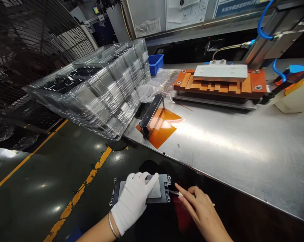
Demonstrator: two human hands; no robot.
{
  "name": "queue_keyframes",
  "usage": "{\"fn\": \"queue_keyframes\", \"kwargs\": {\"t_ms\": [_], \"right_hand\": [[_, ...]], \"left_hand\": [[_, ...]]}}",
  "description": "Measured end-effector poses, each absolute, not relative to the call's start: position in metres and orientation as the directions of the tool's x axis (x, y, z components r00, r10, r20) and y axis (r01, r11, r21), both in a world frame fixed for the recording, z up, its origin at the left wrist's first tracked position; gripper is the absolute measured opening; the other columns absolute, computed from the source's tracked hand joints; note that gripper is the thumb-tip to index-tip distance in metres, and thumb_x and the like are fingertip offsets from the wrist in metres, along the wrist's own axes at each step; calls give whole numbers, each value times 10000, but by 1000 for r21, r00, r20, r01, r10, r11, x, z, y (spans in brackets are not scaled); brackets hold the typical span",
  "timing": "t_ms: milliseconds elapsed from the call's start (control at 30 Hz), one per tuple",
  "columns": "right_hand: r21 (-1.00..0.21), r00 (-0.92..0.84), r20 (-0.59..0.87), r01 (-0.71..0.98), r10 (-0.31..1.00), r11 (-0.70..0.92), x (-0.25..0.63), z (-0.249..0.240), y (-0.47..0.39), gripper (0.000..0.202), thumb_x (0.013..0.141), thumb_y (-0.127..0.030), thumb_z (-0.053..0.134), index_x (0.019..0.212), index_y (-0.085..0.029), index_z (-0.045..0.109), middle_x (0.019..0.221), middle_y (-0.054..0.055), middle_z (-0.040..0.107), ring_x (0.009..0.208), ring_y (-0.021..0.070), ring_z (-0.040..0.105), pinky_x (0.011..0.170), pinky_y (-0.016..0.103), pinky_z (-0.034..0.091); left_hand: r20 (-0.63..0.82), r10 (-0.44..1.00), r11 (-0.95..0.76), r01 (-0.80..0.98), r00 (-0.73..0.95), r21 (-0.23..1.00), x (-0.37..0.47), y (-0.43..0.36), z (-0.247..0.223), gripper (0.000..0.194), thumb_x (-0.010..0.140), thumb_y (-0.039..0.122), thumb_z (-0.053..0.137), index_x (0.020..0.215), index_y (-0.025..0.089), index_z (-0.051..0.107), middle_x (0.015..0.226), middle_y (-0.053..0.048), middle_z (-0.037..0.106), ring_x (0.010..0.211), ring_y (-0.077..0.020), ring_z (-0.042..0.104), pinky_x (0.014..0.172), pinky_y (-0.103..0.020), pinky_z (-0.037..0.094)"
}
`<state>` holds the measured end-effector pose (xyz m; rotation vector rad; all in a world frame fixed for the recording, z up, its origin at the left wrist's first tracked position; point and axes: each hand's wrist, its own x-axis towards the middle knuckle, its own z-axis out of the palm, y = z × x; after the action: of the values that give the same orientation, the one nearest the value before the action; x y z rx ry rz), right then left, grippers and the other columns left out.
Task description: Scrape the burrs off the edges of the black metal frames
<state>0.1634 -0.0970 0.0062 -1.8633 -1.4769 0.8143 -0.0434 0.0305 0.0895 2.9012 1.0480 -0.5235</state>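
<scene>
My left hand point(134, 200), in a white glove, lies flat on a dark rectangular part with a grey metal plate point(160, 192), holding it on my lap below the table edge. My bare right hand point(201, 210) pinches a thin pointed tool point(174, 192) whose tip touches the part's right end. Another black part point(150, 116) rests on an orange film sheet point(164, 129) on the steel table point(230, 148).
A tilted stack of clear plastic trays point(101, 87) overhangs the table's left end. An orange press fixture point(217, 84) with a metal plate stands at the back, with a white bottle point(295, 99) at its right. A large fan point(28, 50) stands at left. Yellow floor lines run below.
</scene>
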Motion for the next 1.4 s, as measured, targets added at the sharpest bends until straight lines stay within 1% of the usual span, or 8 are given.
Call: {"fn": "queue_keyframes", "kwargs": {"t_ms": [167, 400, 600, 867, 1067, 1200, 1300, 1400], "right_hand": [[-570, 110, 181, 822, 977, 13, 168, 1, -92, 400, 1000, -498, 381, 1327, -391, 585, 846, 39, 615, 666, 168, 602, 620, 318, 521], [-476, 38, 194, 877, 980, 60, 173, -9, -90, 401, 1015, -464, 352, 1352, -390, 557, 876, 48, 602, 704, 178, 589, 640, 324, 470], [-481, -24, 186, 870, 982, 112, 178, -6, -88, 379, 1013, -444, 386, 1358, -414, 540, 896, 43, 609, 725, 173, 592, 644, 306, 473], [-468, -125, 255, 852, 959, 236, 185, 8, -81, 380, 1020, -422, 364, 1330, -376, 580, 878, 55, 639, 699, 168, 605, 601, 281, 498], [-512, -169, 257, 811, 952, 282, 185, 10, -78, 372, 1009, -418, 415, 1352, -391, 556, 923, 63, 657, 804, 185, 641, 694, 317, 545], [-685, -36, 104, 722, 994, 98, 177, 13, -88, 390, 1001, -487, 396, 1319, -377, 594, 918, 51, 692, 802, 205, 658, 723, 348, 545], [-880, -2, -270, 407, 963, -245, 164, 23, -98, 463, 1002, -544, 335, 1086, -288, 712, 758, 11, 705, 711, 186, 685, 729, 308, 542], [-833, -110, -552, 114, 827, -541, 150, 32, -103, 544, 979, -618, 296, 925, -232, 675, 578, -30, 631, 485, 137, 612, 541, 244, 486]], "left_hand": [[-313, 601, -790, 606, 735, -92, -45, 29, 92, 835, 693, 9, 490, 1479, 241, 329, 1270, -138, 562, 1032, -303, 561, 855, -468, 448], [-314, 556, -821, 566, 769, -68, -44, 35, 97, 832, 673, 1, 501, 1451, 256, 350, 1232, -131, 572, 1001, -293, 564, 828, -456, 443], [-424, 450, -876, 482, 786, -36, -40, 43, 111, 853, 658, 37, 531, 1450, 279, 328, 1218, -108, 573, 937, -288, 563, 775, -438, 448], [-457, 291, -944, 329, 840, 3, -38, 54, 127, 808, 639, 98, 608, 1394, 254, 365, 1131, -91, 582, 941, -282, 552, 750, -405, 438], [-462, 216, -963, 265, 860, 44, -40, 60, 138, 802, 637, 125, 640, 1376, 296, 380, 1084, -56, 594, 871, -260, 548, 717, -373, 424], [-453, 336, -914, 401, 826, 52, -41, 52, 132, 816, 642, 125, 620, 1397, 308, 370, 1185, -69, 579, 930, -286, 550, 754, -411, 449], [-448, 454, -853, 521, 770, 30, -39, 43, 122, 857, 633, 52, 548, 1432, 294, 350, 1263, -101, 559, 982, -300, 558, 806, -454, 459], [-447, 509, -812, 582, 735, 33, -35, 36, 115, 846, 652, 31, 501, 1448, 278, 353, 1266, -120, 567, 1013, -312, 563, 826, -477, 462]]}}
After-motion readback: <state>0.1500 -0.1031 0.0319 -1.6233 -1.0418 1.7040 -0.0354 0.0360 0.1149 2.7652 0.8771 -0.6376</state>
